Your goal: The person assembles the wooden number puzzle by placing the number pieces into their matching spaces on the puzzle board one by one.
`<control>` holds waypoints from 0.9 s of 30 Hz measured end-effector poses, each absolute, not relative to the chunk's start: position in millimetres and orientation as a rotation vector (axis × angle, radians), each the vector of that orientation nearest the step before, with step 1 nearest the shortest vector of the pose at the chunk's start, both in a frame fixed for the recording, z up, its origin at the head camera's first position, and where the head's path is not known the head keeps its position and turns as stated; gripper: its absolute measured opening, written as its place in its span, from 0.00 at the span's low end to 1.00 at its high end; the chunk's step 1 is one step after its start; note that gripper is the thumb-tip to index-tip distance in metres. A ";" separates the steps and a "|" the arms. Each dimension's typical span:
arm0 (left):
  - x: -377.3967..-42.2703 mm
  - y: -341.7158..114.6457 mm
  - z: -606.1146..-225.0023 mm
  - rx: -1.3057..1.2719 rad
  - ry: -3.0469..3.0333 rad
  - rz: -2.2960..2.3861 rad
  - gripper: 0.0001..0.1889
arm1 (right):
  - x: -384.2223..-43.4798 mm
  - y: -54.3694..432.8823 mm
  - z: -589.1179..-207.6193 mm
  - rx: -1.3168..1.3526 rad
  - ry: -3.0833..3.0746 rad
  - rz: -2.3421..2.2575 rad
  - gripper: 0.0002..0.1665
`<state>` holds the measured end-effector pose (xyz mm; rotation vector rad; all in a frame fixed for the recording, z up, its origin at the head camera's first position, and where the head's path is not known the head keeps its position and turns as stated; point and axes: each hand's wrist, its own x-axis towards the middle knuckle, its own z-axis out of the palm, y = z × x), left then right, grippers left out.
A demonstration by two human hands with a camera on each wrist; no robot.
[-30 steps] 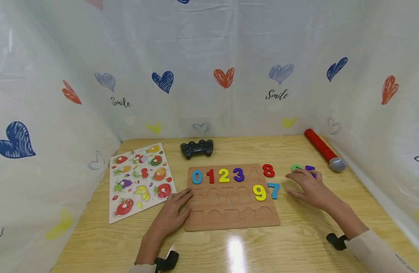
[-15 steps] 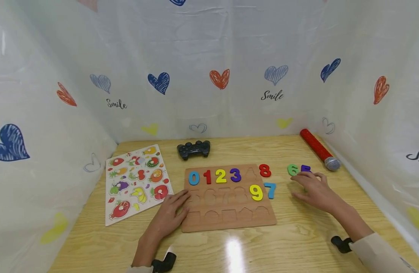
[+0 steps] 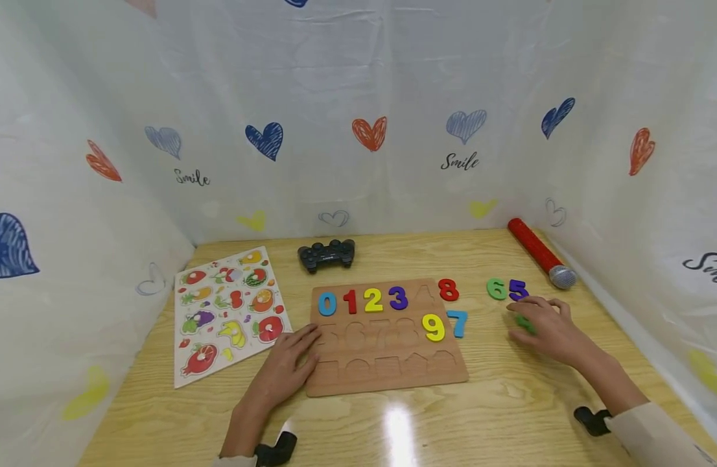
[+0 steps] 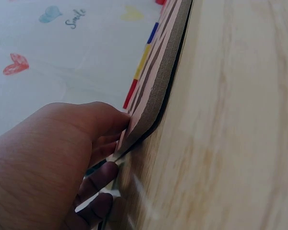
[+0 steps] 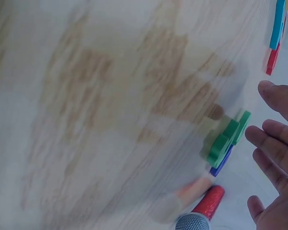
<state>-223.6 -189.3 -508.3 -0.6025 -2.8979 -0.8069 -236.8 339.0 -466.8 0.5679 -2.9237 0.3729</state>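
My left hand (image 3: 285,364) rests at the left edge of a wooden number puzzle board (image 3: 367,386), its fingertips touching that edge; the left wrist view shows the hand (image 4: 72,139) against the board's side. Coloured number pieces sit in the board's top row, and a yellow 9 (image 3: 434,327) lies at the right end of the middle row. Over the table at right, my right hand (image 3: 552,329) hovers with loose fingers above a green piece (image 3: 524,323), partly covered. In the right wrist view the fingers stand apart from the green piece (image 5: 224,143). A purple 5 (image 3: 518,290) and green 6 (image 3: 496,289) lie just beyond.
A red 8 (image 3: 448,290) and a blue 7 (image 3: 458,323) lie by the board's right edge. A fruit puzzle board (image 3: 218,353) is at left, a black game controller (image 3: 327,255) behind, and a red microphone (image 3: 536,250) at back right. A patterned curtain (image 3: 312,188) surrounds the table.
My right hand has drawn back toward the right and nearer me, uncovering the green 6, the purple 5 and part of another green piece. The left hand stays at the board; the head view shifts slightly.
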 end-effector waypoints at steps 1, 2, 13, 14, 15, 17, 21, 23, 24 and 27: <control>-223.0 -189.6 -507.8 -0.601 -2.893 -0.807 0.26 | -237.1 339.8 -467.6 0.567 -2.923 0.377 0.30; -222.6 -189.9 -507.5 -0.602 -2.887 -0.809 0.26 | -237.3 340.5 -468.4 0.566 -2.921 0.383 0.30; -222.1 -190.0 -507.8 -0.619 -2.851 -0.825 0.26 | -238.5 352.7 -473.7 0.506 -2.958 0.355 0.31; -222.0 -190.0 -507.9 -0.622 -2.844 -0.822 0.26 | -238.7 353.9 -473.9 0.502 -2.963 0.352 0.31; -222.0 -190.1 -508.0 -0.625 -2.836 -0.823 0.26 | -238.8 354.8 -474.0 0.498 -2.967 0.352 0.31; -221.9 -190.3 -508.1 -0.627 -2.829 -0.820 0.26 | -239.0 356.5 -473.9 0.492 -2.975 0.348 0.32; -222.7 -191.0 -508.6 -0.620 -2.846 -0.824 0.26 | -238.9 360.8 -473.9 0.489 -2.983 0.334 0.33; -223.2 -191.0 -508.8 -0.621 -2.854 -0.830 0.26 | -238.6 363.9 -474.4 0.490 -2.984 0.324 0.34; -223.5 -190.9 -508.9 -0.623 -2.855 -0.833 0.26 | -238.4 365.7 -474.7 0.491 -2.984 0.323 0.34; -223.9 -190.0 -509.0 -0.632 -2.846 -0.830 0.26 | -238.3 370.9 -476.1 0.491 -2.979 0.333 0.35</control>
